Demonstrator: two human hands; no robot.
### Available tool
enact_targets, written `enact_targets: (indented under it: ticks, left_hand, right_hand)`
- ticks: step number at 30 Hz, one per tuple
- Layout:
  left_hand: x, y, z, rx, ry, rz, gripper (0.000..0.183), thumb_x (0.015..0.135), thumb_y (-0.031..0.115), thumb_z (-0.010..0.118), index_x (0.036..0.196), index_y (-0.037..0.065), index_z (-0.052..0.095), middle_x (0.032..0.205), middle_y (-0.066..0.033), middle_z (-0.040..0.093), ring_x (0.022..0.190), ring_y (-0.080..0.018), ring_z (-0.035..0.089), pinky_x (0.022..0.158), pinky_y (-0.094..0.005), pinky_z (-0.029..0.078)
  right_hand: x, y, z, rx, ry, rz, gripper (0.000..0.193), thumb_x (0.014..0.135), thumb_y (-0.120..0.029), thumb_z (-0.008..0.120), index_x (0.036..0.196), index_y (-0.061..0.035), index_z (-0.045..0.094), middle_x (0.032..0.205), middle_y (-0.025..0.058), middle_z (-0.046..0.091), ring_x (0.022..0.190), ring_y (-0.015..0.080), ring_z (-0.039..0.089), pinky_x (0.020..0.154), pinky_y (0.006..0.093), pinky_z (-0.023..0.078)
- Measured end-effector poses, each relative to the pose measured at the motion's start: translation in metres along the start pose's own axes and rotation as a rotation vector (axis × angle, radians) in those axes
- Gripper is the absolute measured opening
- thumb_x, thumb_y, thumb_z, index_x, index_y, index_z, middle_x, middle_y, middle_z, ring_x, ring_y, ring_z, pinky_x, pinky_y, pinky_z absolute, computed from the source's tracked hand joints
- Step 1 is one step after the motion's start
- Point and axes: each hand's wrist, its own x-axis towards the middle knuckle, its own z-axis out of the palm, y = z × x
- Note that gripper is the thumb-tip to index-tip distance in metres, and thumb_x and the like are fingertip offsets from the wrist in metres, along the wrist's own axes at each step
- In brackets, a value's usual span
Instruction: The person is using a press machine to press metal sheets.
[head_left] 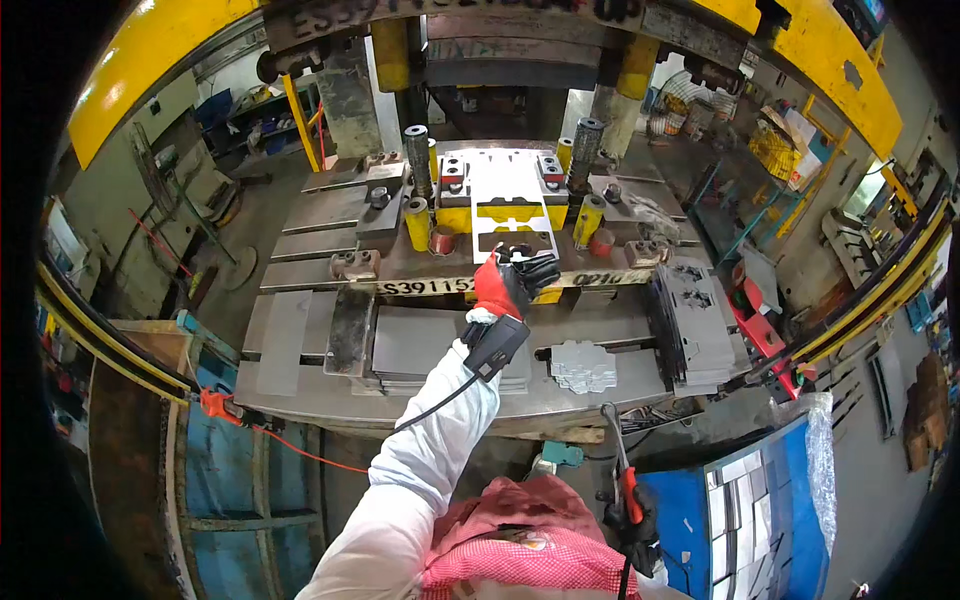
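Note:
My left hand (512, 284), in a red and black glove, reaches to the near end of a bright metal strip (510, 190) with cut-out windows. Its fingers are bent around the strip's near edge, though partly hidden by the glove. The strip lies over the yellow-sided die (455, 218) in the press. Low on the right, my black-gloved right hand (640, 530) grips the red handles of long metal tongs (622, 462), their jaws pointing up toward the bench edge. A dark box with a cable (496, 348) is strapped at my left wrist.
Flat sheets (425, 335) are stacked before the die. Small cut parts (583, 367) lie to their right, beside a tall stack of dark plates (697, 325). Guide posts (418, 160) flank the die. A blue container (690, 510) holding metal pieces stands low right.

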Motion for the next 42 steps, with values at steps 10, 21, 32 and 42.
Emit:
enact_targets:
  ticks: [10, 21, 32, 42]
  left_hand:
    - [0.003, -0.003, -0.002, 0.037, 0.019, 0.041, 0.043, 0.088, 0.037, 0.036, 0.101, -0.001, 0.049, 0.092, -0.0259, 0.059, 0.082, -0.0373, 0.060, 0.075, -0.0465, 0.050]
    - [0.006, -0.002, -0.008, 0.043, 0.001, 0.015, 0.041, 0.087, 0.035, 0.036, 0.099, -0.002, 0.049, 0.094, -0.0266, 0.058, 0.084, -0.0378, 0.060, 0.076, -0.0465, 0.050]
    - [0.010, -0.011, -0.007, 0.137, 0.041, 0.058, 0.059, 0.087, 0.041, 0.028, 0.114, -0.010, 0.039, 0.111, -0.0290, 0.050, 0.099, -0.0390, 0.053, 0.084, -0.0448, 0.046]
    - [0.018, -0.001, -0.024, 0.096, -0.027, 0.064, 0.043, 0.088, 0.037, 0.035, 0.098, -0.002, 0.050, 0.092, -0.0255, 0.059, 0.081, -0.0378, 0.060, 0.073, -0.0466, 0.050]
  right_hand:
    - [-0.004, 0.002, -0.008, -0.011, 0.188, 0.066, 0.052, 0.075, -0.037, 0.056, 0.114, -0.0039, 0.048, 0.080, 0.0158, 0.059, 0.048, 0.0200, 0.049, 0.046, 0.0285, 0.041]
    - [0.012, -0.005, -0.002, -0.100, -0.077, 0.071, 0.056, 0.078, -0.043, 0.051, 0.111, 0.0010, 0.048, 0.070, 0.0112, 0.057, 0.045, 0.0142, 0.043, 0.042, 0.0251, 0.033]
    - [0.003, -0.008, 0.000, -0.118, -0.117, 0.031, 0.058, 0.077, -0.043, 0.052, 0.115, 0.0003, 0.045, 0.076, 0.0129, 0.058, 0.046, 0.0130, 0.044, 0.042, 0.0240, 0.033]
    - [0.008, -0.040, 0.041, -0.255, -0.321, -0.113, 0.061, 0.076, -0.042, 0.053, 0.119, -0.0005, 0.041, 0.081, 0.0142, 0.059, 0.047, 0.0123, 0.044, 0.042, 0.0232, 0.034]
